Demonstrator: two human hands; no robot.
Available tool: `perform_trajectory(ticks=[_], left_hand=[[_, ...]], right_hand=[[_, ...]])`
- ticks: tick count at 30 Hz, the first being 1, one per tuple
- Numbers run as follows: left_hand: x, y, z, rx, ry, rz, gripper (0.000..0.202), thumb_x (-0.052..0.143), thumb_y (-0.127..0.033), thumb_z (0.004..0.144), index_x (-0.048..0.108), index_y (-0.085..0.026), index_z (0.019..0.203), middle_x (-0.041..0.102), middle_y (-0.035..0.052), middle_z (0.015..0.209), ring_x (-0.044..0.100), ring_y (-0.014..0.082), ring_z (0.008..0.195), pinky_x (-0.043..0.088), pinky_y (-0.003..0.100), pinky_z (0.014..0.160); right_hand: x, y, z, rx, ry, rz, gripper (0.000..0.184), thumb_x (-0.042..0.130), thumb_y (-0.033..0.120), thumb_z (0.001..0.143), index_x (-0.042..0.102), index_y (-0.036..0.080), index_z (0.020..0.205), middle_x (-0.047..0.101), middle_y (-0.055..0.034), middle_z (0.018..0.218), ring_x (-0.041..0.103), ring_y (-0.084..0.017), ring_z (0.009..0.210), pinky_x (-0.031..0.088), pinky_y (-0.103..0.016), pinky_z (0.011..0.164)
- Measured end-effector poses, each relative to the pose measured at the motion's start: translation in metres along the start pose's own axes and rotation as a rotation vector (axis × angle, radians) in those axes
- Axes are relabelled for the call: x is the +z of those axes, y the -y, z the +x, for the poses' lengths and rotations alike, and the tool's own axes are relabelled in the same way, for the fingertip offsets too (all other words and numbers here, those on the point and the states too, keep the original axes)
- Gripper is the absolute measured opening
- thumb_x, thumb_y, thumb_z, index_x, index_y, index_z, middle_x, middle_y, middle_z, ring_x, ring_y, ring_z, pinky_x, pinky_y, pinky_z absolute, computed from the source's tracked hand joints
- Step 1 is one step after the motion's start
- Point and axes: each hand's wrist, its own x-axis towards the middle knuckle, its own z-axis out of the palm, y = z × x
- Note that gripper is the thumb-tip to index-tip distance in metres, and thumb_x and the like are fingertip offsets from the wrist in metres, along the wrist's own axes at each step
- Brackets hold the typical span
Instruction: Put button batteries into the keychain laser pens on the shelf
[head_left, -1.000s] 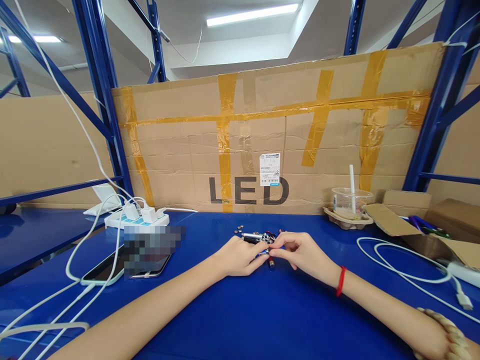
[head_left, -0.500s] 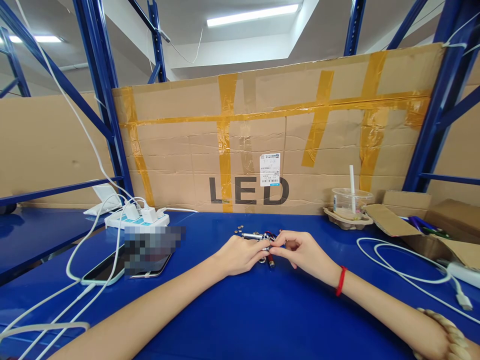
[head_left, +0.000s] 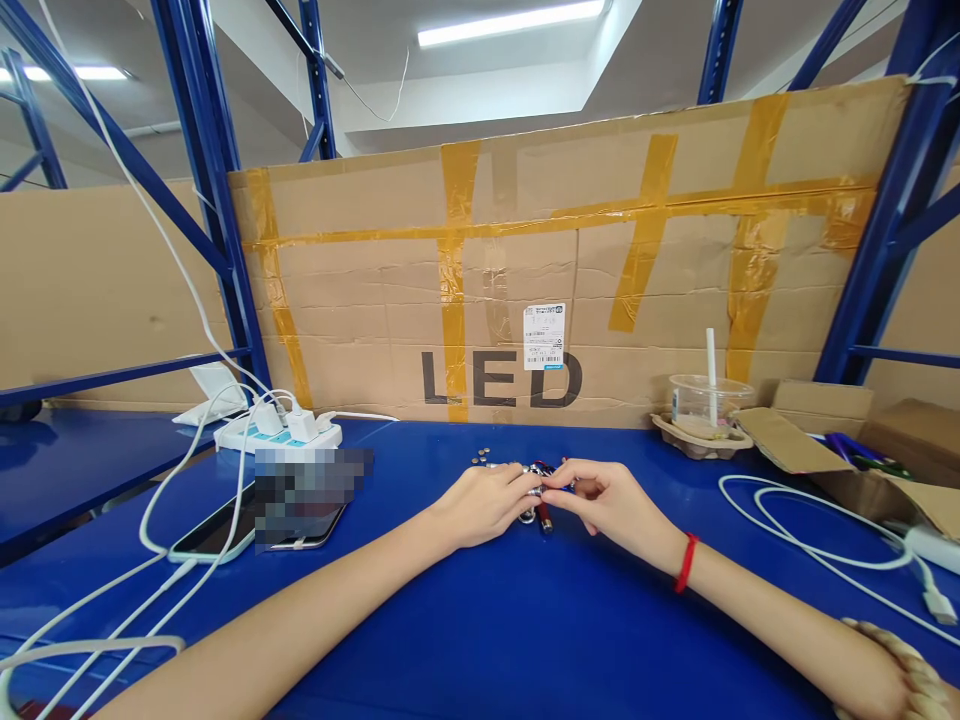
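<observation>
My left hand (head_left: pixel 486 506) rests low over the table, palm down, its fingers closed around a small silver metal tube (head_left: pixel 535 491), mostly hidden by the fingers. From the other side my right hand (head_left: pixel 611 500) pinches the tube's right end between thumb and forefinger. Just below the fingertips lie a small dark red cylinder (head_left: pixel 545 519) and a metal ring (head_left: pixel 527 516). More small shiny and dark pieces (head_left: pixel 541 468) lie behind the fingertips, partly covered. Several tiny round discs (head_left: pixel 481 458), like button cells, are on the table behind my left hand.
On the left, phones (head_left: pixel 214 530) and white cables lie by a power strip (head_left: pixel 277 435). At right stand a plastic cup (head_left: pixel 709 405) in a carton holder, an open cardboard box (head_left: pixel 862 490) and a coiled white cable (head_left: pixel 795 545). A taped cardboard sheet (head_left: pixel 375 300) closes the back.
My left fingers have shifted slightly and lie flatter, covering most of the silver tube that showed behind them. The right hand keeps its pinch. The whole view has moved a little.
</observation>
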Motion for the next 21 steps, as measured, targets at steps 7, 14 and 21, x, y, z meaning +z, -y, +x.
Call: perform_trajectory(ticks=[7,14,21], left_hand=[[-0.0004,0.0001,0.0006,-0.006,0.006,-0.012,0.030,0.022,-0.032,0.092,0.044,-0.016,0.106,0.057,0.0031,0.095,0.054,0.0145,0.089,0.044,0.025,0.071],[-0.0011,-0.0002,0.0004,-0.007,0.000,-0.036,0.031,0.022,-0.031,0.092,0.044,-0.016,0.106,0.058,0.0041,0.096,0.054,0.0147,0.091,0.044,0.025,0.074],[-0.0022,-0.0005,0.0006,-0.009,0.004,-0.050,0.031,0.022,-0.032,0.092,0.046,-0.015,0.102,0.058,0.0045,0.094,0.055,0.0147,0.087,0.044,0.025,0.071]], right_hand=[[0.0012,-0.0030,0.0015,-0.022,-0.002,0.018,0.031,0.058,0.043,0.071,0.062,0.014,0.079,0.057,-0.0019,0.063,0.042,-0.005,0.036,0.036,-0.020,0.040],[0.0017,0.0018,0.0013,-0.045,-0.032,-0.019,0.031,0.058,0.043,0.071,0.063,0.013,0.076,0.056,-0.0023,0.064,0.042,-0.004,0.035,0.033,-0.020,0.038],[-0.0007,0.0060,-0.0001,0.063,0.001,-0.049,0.034,0.057,0.045,0.070,0.064,0.013,0.080,0.051,0.0008,0.050,0.041,-0.006,0.036,0.032,-0.020,0.040]])
